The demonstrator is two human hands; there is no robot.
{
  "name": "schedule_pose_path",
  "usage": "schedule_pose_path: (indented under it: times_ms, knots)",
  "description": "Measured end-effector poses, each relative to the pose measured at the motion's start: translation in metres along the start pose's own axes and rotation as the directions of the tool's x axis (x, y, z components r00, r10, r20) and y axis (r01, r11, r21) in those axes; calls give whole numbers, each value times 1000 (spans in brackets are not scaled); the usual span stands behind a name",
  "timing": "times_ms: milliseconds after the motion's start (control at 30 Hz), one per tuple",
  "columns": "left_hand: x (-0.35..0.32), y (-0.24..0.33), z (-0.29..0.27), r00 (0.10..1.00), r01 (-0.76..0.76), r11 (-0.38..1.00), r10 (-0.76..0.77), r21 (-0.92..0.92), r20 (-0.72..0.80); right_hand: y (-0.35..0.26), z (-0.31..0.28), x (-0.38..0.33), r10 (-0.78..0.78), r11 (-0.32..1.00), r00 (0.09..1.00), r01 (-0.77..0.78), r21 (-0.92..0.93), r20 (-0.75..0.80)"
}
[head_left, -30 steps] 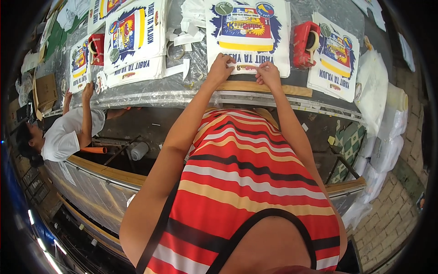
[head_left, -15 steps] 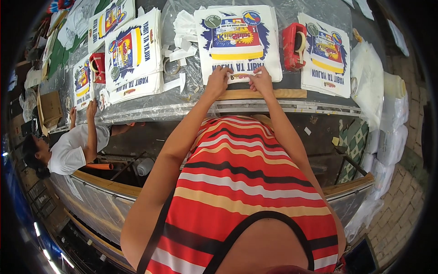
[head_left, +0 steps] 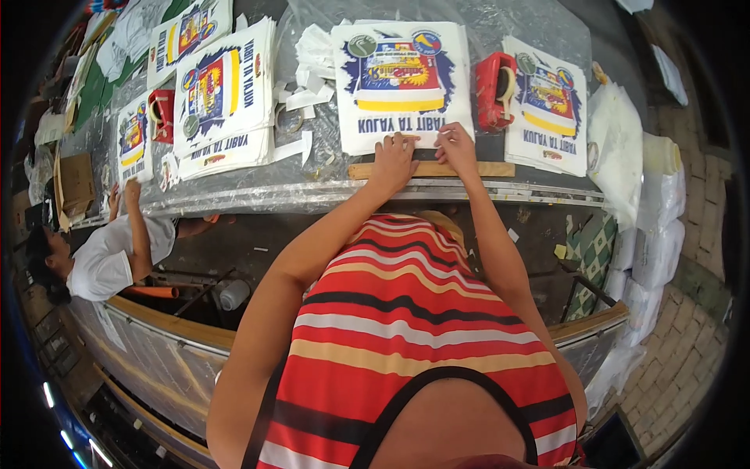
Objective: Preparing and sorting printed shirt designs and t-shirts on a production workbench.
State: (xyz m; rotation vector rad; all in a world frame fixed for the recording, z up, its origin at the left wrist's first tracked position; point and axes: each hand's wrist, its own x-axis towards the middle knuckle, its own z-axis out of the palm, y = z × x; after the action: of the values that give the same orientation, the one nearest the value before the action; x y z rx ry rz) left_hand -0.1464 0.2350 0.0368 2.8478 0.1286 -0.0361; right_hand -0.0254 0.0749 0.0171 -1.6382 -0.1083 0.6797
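Note:
A stack of white printed sheets (head_left: pixel 402 78) lies in front of me, bearing a blue, red and yellow picture and blue lettering upside down to me. My left hand (head_left: pixel 394 162) rests on the near edge, its bent fingers side by side and covering part of the print. Close to its right, my right hand (head_left: pixel 456 148) pinches the near right edge of the top sheet between curled fingers. Just under both hands runs a flat wooden strip (head_left: pixel 469 169) along the table's near side. A red tape dispenser (head_left: pixel 492 90) stands right of the stack.
More printed stacks lie left (head_left: pixel 219 94) and right (head_left: pixel 544 102), with paper scraps (head_left: pixel 315 59) and a tape roll (head_left: pixel 289 119) between. Another person (head_left: pixel 101 258) works at the far left by a second red dispenser (head_left: pixel 162 116). Plastic-wrapped bundles (head_left: pixel 652 250) stand right.
My left hand has slid right along the near edge, from the sheet's left part to its middle, closer to my right hand. The view has shifted slightly.

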Motion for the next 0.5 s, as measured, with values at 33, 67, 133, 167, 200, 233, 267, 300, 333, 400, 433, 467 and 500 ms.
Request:
schedule_pose_path:
  times_ms: [33, 67, 133, 167, 200, 233, 267, 300, 333, 400, 433, 467, 500]
  knots:
    - [-1, -1, 2, 1000, -4, 1000, 4, -3, -15, -6, -15, 2, -61, 998, 997, 61, -3, -40]
    - [-2, 1, 3, 999, 27, 999, -26, 34, -19, -18, -32, 4, -154, 988, 983, 156, 13, -95]
    - [-6, 5, 6, 997, 71, 991, -71, 114, -4, -39, -73, 16, -328, 945, 908, 320, -74, -262]
    - [-8, 6, 7, 998, 63, 992, -62, 113, -13, -53, -95, 19, -442, 886, 834, 347, -308, -331]
    - [-8, 7, 8, 997, 81, 988, -82, 131, -1, -60, -111, 25, -422, 885, 827, 288, -366, -371]
    - [-9, 7, 6, 994, 103, 983, -105, 151, 4, -67, -122, 33, -409, 879, 816, 231, -417, -410]
    - [-8, 7, 11, 996, 91, 991, -88, 100, -30, -58, -139, 44, -402, 852, 827, 182, -491, -393]
    - [-1, 15, 12, 998, 55, 996, -56, 65, 13, -39, -168, 53, -399, 814, 825, 118, -569, -400]
    - [1, 19, 14, 1000, 26, 999, -26, 45, 4, -22, -182, 56, -411, 785, 835, 119, -608, -366]
    - [0, 19, 13, 999, 10, 1000, -10, -11, 44, -1, -177, 56, -290, 851, 891, 74, -520, -349]
    - [-14, 0, 10, 997, 71, 997, -72, 15, 41, -24, -128, 56, -70, 948, 931, -49, -314, -357]
    - [-6, 15, 8, 999, 12, 1000, -12, -4, 46, -11, -159, 49, -315, 858, 881, 105, -502, -354]
    - [-7, 14, 9, 998, 10, 1000, -10, -7, 55, -16, -155, 46, -325, 842, 864, 80, -534, -384]
